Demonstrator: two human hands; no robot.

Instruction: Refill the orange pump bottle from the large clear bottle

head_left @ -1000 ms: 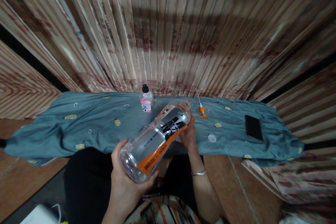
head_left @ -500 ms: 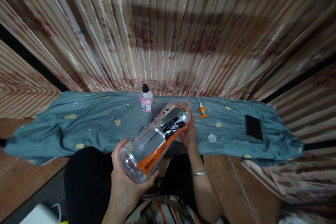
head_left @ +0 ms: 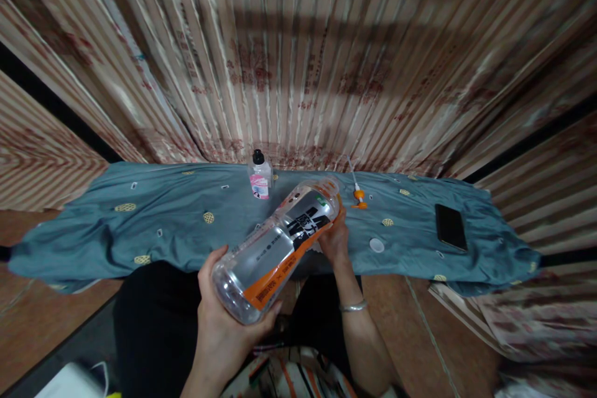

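A large clear plastic bottle point(head_left: 275, 255) with a silver, black and orange label lies tilted between my hands, its open neck toward the upper right. My left hand point(head_left: 228, 329) is wrapped round its base at the lower left. Near the neck, my right hand point(head_left: 334, 239) grips the bottle from behind and below, its fingers partly hidden. An orange pump head point(head_left: 359, 199) with a thin clear tube lies just beyond my right hand. Behind the big bottle stands a small clear bottle point(head_left: 260, 181) with a black top and a pink label.
A teal cloth point(head_left: 177, 230) with yellow pineapple prints covers the low table. On it, a white round disc point(head_left: 377, 245) lies right of my right hand, and a black phone point(head_left: 451, 227) farther right. A striped curtain point(head_left: 289, 62) hangs behind. A white object point(head_left: 69, 382) is at lower left.
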